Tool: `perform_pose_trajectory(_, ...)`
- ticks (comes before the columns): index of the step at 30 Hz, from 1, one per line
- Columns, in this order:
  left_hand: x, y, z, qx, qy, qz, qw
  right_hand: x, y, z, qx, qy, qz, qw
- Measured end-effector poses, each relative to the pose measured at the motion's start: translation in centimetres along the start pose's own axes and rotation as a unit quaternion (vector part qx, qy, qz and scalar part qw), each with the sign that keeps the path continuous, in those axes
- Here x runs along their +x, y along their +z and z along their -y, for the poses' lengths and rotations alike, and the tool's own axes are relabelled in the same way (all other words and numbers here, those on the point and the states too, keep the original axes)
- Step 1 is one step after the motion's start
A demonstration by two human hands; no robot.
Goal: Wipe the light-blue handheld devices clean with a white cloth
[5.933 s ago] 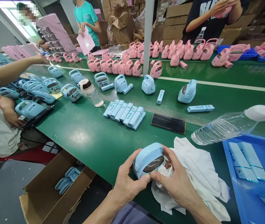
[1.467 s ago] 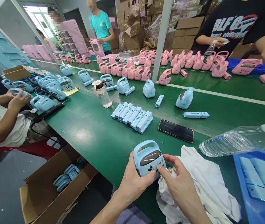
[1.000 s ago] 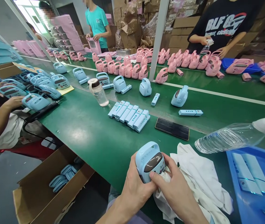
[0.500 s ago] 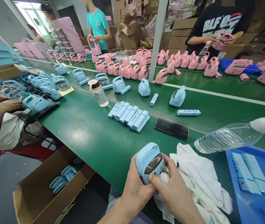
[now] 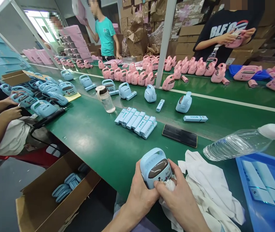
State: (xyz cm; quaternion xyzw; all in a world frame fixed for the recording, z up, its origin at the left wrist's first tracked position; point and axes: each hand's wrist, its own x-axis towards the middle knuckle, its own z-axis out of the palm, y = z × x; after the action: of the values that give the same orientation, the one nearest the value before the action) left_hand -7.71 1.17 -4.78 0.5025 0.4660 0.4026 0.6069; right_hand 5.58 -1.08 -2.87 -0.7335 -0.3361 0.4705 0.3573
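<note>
Pale-blue plastic handled device (image 5: 154,169) stands upright, handle pointing away, gripped by the curled left hand (image 5: 141,201); the right hand (image 5: 178,203) pinches crumpled white cotton cloth (image 5: 212,183) against its front.

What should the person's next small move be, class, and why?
Probably a short wipe across the printed front: the left hand steadies the pale blue handled device, and the right hand presses a fold of the white cloth against that face, just below the dark oval window.
</note>
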Motion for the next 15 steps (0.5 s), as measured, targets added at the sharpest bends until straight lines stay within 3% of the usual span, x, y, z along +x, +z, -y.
perform_pose_trajectory(15, 0.31, -0.32, -0.08, -0.004, -0.016, -0.001, 1.0, 0.04, 0.11, 0.25, -0.03, 0.01, 0.002, 0.999)
